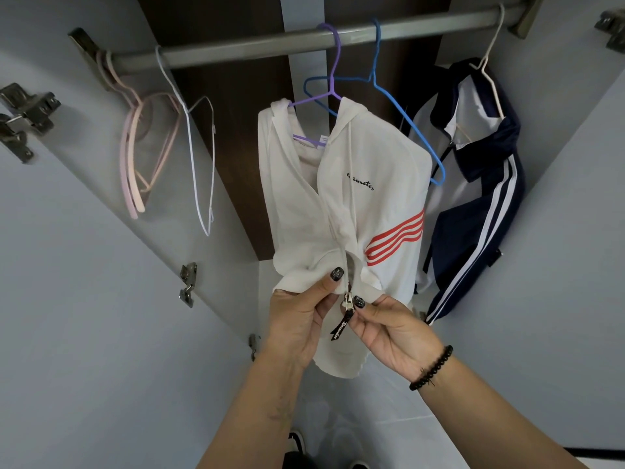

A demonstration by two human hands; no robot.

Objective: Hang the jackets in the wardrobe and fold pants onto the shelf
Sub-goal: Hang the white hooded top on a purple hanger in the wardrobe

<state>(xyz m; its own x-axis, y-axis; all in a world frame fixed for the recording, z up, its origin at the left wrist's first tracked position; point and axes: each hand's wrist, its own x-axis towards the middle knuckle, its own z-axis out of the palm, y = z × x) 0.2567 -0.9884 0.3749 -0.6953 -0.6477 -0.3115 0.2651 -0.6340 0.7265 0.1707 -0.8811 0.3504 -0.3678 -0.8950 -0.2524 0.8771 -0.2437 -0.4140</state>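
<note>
On the rail [270, 42]: hangers and two jackets, wardrobe doors open.
White jacket [368, 184]: middle of rail, on a purple hanger [329, 72], red stripes on one sleeve.
Navy jacket [480, 211]: right end of rail, on a pale hanger.
Left hand [299, 319]: grip pinching the white hem beside the zipper.
Right hand [389, 328]: grip pinching the hem at the zipper slider [348, 304].
Blue hanger [399, 106]: bare, between the jackets.

white jacket [365, 184] chest reads "diameter"; the black zipper pull tag [340, 328] script is unreadable.
</note>
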